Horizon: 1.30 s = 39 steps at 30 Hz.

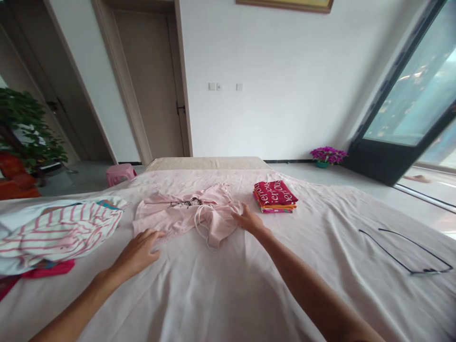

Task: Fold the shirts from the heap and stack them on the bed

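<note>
A pale pink garment (185,216) with a dark print and white straps lies spread on the pink bedsheet (228,285) in the middle. My left hand (137,251) lies on the sheet at the garment's near left edge, fingers stretched toward it and touching the hem. My right hand (249,219) rests on the garment's right side, fingers laid flat on the cloth. Neither hand has lifted anything.
A folded stack of red, orange and pink clothes (275,196) sits to the right of the garment. A loose heap with a pink-striped white shirt (57,232) lies at the left. A thin black wire hanger (409,251) rests at the right. A pink stool (120,173) stands beyond the bed.
</note>
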Available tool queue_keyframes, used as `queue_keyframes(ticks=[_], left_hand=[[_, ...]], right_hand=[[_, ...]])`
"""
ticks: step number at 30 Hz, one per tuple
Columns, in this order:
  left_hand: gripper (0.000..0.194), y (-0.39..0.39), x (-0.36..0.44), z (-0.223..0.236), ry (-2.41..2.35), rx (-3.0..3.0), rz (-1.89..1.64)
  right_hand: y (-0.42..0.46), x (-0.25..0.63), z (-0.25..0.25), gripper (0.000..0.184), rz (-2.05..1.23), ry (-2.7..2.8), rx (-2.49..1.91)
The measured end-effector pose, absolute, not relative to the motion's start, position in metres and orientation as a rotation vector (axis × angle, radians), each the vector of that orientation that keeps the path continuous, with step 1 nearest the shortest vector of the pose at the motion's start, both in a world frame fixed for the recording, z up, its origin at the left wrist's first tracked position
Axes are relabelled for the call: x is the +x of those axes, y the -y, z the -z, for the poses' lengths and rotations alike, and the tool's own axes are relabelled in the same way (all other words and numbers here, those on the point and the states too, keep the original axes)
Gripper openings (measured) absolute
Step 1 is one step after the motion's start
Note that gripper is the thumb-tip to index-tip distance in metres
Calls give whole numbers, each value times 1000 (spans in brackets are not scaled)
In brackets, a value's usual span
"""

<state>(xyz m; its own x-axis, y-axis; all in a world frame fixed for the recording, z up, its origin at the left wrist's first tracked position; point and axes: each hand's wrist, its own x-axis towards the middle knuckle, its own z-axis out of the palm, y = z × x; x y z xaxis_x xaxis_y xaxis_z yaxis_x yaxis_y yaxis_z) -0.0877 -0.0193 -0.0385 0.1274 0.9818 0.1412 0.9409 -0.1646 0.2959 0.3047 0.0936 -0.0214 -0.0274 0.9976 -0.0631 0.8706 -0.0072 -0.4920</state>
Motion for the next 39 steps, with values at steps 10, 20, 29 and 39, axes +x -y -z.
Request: queue_keyframes(ticks=[10, 20, 29, 39], left_hand=[[21, 27, -100, 22, -1909, 2283, -498], [16, 61, -112, 7, -1516, 1985, -57], [27, -60, -114, 9, -2053, 1898, -604], [44, -155, -100, 32, -2263, 1460, -900]], right_hand=[[-71, 337, 0, 48, -1045, 1691, -1377], [-10, 395, -38, 27, -1139, 2409, -1602], [-66, 339, -19, 44, -54, 2679, -1597], [-116, 341, -42, 12, -804, 2698, -1473]])
